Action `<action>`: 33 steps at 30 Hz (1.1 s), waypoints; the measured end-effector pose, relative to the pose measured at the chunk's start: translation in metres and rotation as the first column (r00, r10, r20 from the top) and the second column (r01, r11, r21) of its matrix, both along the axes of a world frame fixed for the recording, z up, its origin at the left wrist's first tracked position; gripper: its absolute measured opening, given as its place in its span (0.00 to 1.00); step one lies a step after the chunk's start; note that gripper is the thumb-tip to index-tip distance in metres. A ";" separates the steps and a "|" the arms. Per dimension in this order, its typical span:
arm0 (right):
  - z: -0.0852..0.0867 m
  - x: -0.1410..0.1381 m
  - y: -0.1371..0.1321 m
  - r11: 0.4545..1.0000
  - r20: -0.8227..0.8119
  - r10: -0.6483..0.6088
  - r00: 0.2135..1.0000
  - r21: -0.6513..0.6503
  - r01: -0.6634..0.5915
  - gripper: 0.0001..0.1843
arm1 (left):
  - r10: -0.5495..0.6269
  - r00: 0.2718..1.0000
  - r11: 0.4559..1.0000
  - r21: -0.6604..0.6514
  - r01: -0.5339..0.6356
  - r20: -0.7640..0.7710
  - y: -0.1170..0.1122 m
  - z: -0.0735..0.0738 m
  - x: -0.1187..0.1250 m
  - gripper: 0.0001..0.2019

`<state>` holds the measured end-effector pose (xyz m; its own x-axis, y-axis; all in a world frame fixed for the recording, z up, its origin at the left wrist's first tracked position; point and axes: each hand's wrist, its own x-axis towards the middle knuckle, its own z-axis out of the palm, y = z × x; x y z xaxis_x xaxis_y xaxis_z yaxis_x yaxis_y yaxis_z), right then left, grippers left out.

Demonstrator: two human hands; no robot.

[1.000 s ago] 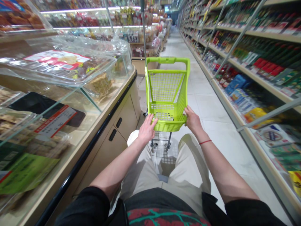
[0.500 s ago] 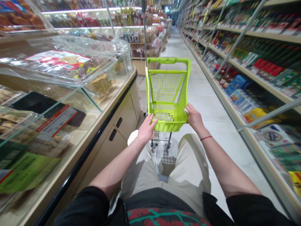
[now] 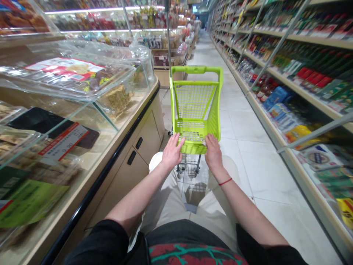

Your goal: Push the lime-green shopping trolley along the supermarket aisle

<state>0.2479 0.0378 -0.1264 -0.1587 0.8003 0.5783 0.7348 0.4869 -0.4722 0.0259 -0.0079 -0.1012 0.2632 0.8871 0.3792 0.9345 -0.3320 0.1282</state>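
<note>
Lime-green plastic shopping cart [image 3: 214, 110] sits right at both hands, basket lip [image 3: 191, 148] under the fingertips. Left hand [image 3: 173, 150]: fingers spread, laid over the lip's left corner, no pinch visible. Right hand [image 3: 213, 151]: fingers bent, close together at the lip's right part; pale scrap [image 3: 204, 142] by the fingertips, too small to ID, can't tell if pinched.

Handling, my read: light, stiff mesh shell, smooth so slightly slippery, not fragile. Casters [image 3: 196, 170] below the grip, so probably rolls if pushed. Best hold: crossbar handle [image 3: 196, 69], beyond and above the grip; lip is OK for steadying.

Orientation: frame upright, low lip toward wearer, handle on the far side. Long axis looks lip-to-handle, running up and away from the hands.
</note>
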 end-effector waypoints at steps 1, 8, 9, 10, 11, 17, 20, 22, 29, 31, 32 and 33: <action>0.001 -0.012 -0.004 0.999 0.025 0.040 0.999 0.002 -0.040 0.31 | -0.002 1.000 1.000 0.000 0.002 -0.003 0.000 0.001 0.000 0.40; 0.008 -0.025 -0.007 0.975 0.150 0.221 0.964 -0.001 -0.223 0.35 | 0.003 0.999 1.000 -0.014 -0.004 -0.033 -0.001 0.003 -0.001 0.41; 0.008 -0.014 -0.006 0.978 0.158 0.206 0.966 -0.001 -0.208 0.36 | 0.002 0.999 1.000 -0.016 -0.002 -0.039 -0.001 0.003 -0.002 0.41; 0.008 -0.002 -0.005 0.984 0.163 0.176 0.971 0.003 -0.178 0.36 | 0.001 0.999 1.000 -0.018 -0.002 -0.043 -0.001 0.004 -0.003 0.41; 0.007 0.010 -0.004 0.990 0.166 0.135 0.977 0.008 -0.138 0.36 | 0.003 0.999 1.000 -0.017 -0.003 -0.044 0.000 0.004 -0.004 0.41; 0.004 0.021 -0.008 0.998 0.169 -0.042 0.985 0.054 0.033 0.33 | -0.019 1.000 1.000 -0.006 0.019 -0.016 0.003 0.008 -0.007 0.38; 0.003 -0.026 -0.012 0.997 0.180 0.047 0.983 0.056 -0.058 0.30 | -0.028 1.000 1.000 0.000 0.028 0.011 0.004 0.007 -0.007 0.40; 0.003 -0.060 -0.014 0.988 0.170 0.136 0.976 0.045 -0.146 0.30 | -0.024 0.999 1.000 0.003 0.024 0.025 0.005 0.005 -0.008 0.41; 0.012 -0.078 -0.015 0.964 0.224 0.259 0.940 -0.002 -0.265 0.26 | -0.027 1.000 1.000 0.015 0.027 0.003 0.006 0.000 -0.015 0.41; 0.013 -0.052 -0.015 0.962 0.259 0.265 0.929 -0.005 -0.274 0.27 | -0.041 0.999 0.999 0.010 0.041 -0.004 0.006 0.001 -0.016 0.41; 0.013 -0.038 -0.015 0.966 0.269 0.250 0.930 -0.002 -0.259 0.28 | -0.049 0.999 0.999 0.008 0.049 -0.002 0.006 0.001 -0.017 0.42; 0.012 -0.026 -0.015 0.972 0.275 0.226 0.935 0.004 -0.236 0.28 | -0.057 0.998 0.998 0.008 0.057 0.005 0.006 0.001 -0.017 0.42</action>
<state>0.2224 0.0227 -0.1142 -0.4913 0.7021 0.5155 0.6973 0.6717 -0.2504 0.0092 -0.0020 -0.0998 0.3108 0.8680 0.3873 0.9134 -0.3854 0.1307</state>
